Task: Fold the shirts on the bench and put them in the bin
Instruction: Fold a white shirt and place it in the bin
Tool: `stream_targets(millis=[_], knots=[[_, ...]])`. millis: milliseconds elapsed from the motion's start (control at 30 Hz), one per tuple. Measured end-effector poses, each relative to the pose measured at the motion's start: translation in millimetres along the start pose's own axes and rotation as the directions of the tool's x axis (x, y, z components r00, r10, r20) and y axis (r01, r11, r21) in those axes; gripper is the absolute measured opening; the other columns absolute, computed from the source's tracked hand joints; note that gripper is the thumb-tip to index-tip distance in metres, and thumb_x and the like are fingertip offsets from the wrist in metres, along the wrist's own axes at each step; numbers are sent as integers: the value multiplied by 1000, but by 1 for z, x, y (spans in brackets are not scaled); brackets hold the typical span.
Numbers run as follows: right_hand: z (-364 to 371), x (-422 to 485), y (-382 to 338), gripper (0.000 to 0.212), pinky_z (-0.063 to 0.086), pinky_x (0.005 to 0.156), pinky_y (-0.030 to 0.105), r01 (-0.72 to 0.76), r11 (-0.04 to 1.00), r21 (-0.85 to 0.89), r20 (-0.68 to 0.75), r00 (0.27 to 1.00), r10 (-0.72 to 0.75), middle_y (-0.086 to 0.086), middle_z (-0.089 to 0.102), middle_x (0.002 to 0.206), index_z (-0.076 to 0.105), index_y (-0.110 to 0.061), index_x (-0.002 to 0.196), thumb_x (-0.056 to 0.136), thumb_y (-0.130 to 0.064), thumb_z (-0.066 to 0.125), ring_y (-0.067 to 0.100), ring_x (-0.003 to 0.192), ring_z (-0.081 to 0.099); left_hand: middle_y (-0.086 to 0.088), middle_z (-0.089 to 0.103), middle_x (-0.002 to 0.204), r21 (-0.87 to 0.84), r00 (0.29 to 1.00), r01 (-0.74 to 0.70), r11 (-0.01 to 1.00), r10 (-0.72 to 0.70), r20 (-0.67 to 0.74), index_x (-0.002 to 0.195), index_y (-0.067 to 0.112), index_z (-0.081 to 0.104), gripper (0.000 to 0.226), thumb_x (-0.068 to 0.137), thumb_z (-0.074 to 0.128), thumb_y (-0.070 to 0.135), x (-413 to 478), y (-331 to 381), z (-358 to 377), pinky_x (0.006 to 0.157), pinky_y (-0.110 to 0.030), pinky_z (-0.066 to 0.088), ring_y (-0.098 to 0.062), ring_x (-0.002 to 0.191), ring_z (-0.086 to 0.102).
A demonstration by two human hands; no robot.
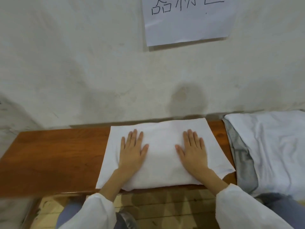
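Note:
A white shirt (pixel 161 141) lies folded into a flat rectangle on the brown wooden bench (pixel 54 156), against the wall. My left hand (pixel 132 148) lies flat on its left half with fingers straight and spread. My right hand (pixel 192 148) lies flat on its right half in the same way. Both palms press down on the cloth. At the right end of the bench is a loose heap of shirts (pixel 270 146), pale blue-white on top with a grey one underneath. No bin is in view.
A white plastered wall rises directly behind the bench, with a paper sign (pixel 186 22) taped high up. The bench's left half shows bare wood. Below the front edge I see a wooden floor (pixel 156 205) and my knees.

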State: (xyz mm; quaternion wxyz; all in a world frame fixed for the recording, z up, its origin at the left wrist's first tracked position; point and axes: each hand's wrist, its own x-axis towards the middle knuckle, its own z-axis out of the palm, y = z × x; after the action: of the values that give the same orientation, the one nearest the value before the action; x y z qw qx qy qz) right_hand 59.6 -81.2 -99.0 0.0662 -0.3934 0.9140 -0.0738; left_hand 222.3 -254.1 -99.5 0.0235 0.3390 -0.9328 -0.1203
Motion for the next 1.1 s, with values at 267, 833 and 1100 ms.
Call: stream_targets(millis=[267,833,1100], knots=[[-22,-15,34,98,-17,115,35,248,969,-22,177,955,-240,-6,-27,153,-24,-23,143,61,-76,-35,15,144,-20,-7,36,148,92,986,162,982,-158,-48,143,22,35,63,93,27,58,-72,48,-7,113,-47,28,-28,134,37],[-9,-1,-25,103,-17,115,42,240,967,-84,112,967,-230,5,-17,158,-14,-15,149,64,-71,-28,19,145,-18,-13,54,136,116,997,-17,993,25,-71,133,15,55,58,90,30,44,-56,42,14,102,-57,35,-35,125,51],[-14,1,-18,90,-23,112,26,410,911,-38,70,911,-407,2,-13,159,-11,-14,148,76,-66,-22,10,141,-22,-15,58,125,211,963,-188,959,223,-153,119,13,61,46,89,38,40,-43,37,-6,98,-45,44,-33,116,55]])
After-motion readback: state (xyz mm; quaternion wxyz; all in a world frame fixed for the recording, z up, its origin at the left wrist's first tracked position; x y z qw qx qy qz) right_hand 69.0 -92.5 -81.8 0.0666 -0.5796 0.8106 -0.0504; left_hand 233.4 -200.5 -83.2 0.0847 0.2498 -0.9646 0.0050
